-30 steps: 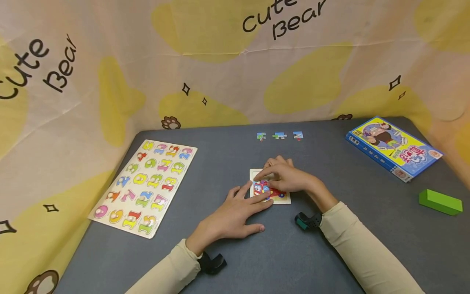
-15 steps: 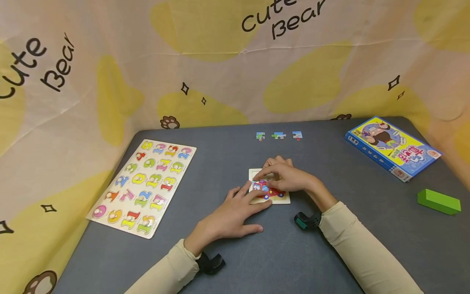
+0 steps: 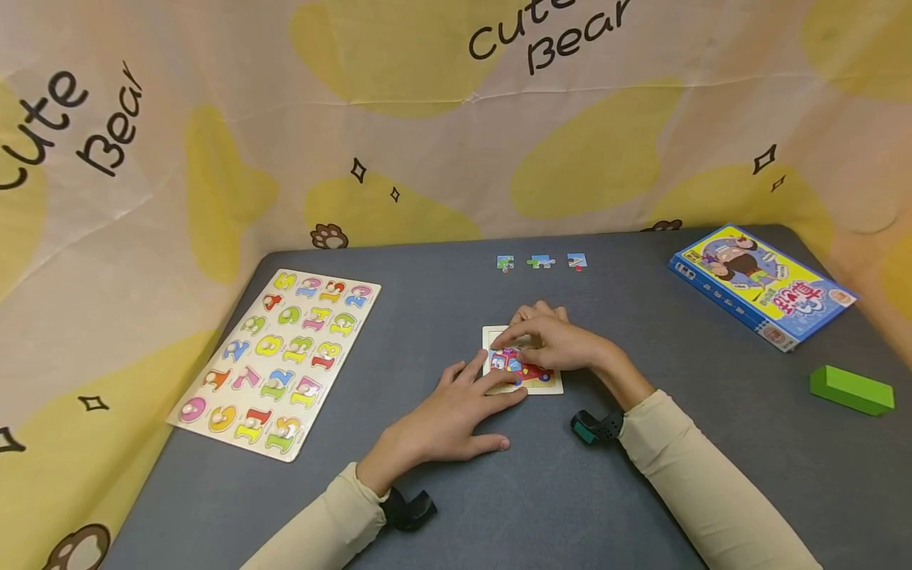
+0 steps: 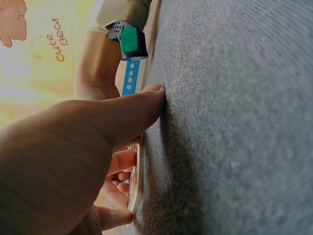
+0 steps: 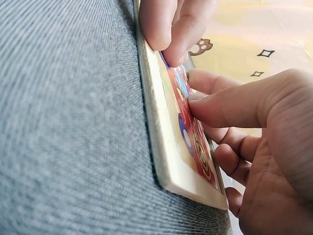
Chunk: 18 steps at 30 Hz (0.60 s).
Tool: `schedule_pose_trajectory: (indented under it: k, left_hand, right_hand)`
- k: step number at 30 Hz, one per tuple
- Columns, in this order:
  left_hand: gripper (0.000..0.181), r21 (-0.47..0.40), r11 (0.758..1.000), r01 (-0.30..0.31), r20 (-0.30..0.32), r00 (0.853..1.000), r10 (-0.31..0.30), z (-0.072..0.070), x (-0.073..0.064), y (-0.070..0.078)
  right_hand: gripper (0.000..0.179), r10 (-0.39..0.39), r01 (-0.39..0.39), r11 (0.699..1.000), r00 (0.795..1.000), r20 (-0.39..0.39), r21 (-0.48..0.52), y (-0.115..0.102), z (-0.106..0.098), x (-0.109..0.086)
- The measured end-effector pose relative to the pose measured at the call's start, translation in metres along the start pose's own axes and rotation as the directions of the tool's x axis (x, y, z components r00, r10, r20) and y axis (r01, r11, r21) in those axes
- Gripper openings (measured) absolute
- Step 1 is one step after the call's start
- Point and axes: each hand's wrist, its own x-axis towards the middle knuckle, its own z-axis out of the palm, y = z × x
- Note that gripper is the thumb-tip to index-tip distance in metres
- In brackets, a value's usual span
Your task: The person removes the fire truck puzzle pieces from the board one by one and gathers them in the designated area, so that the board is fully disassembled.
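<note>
A small jigsaw puzzle board [image 3: 487, 339] with a cream border lies on the table, its picture a red cartoon vehicle [image 3: 539, 375]. My left hand [image 3: 456, 416] spreads its fingers along the board's left and front edge, fingertips on the border; the thumb rests on the cloth. From the right, my right hand [image 3: 559, 342] reaches over the upper part, thumb and index finger bent down onto the picture. In the right wrist view its thumb [image 5: 210, 105] touches the picture and the other fingers curl behind. I cannot tell whether a piece is pinched there.
Three loose puzzle pieces [image 3: 541, 262] lie in a row at the back. A number board [image 3: 324, 412] with knobbed digits is at the left. A blue and yellow box [image 3: 765, 285] stands at the back right, with a green block [image 3: 853, 389] in front of it.
Both hands keep their places on the puzzle board. The whole view has shifted very slightly; nothing else has visibly moved.
</note>
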Motion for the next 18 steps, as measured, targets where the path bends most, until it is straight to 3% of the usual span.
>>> schedule_pose_trajectory:
  k: [18]
  left_hand:
    - [0.066, -0.031, 1.000, -0.001, 0.013, 1.000, 0.001, -0.0022, -0.0014, -0.0020]
  right_hand:
    - [0.035, -0.045, 0.045, 0.999, 0.999, -0.019, -0.020, -0.0043, -0.0005, 0.0012]
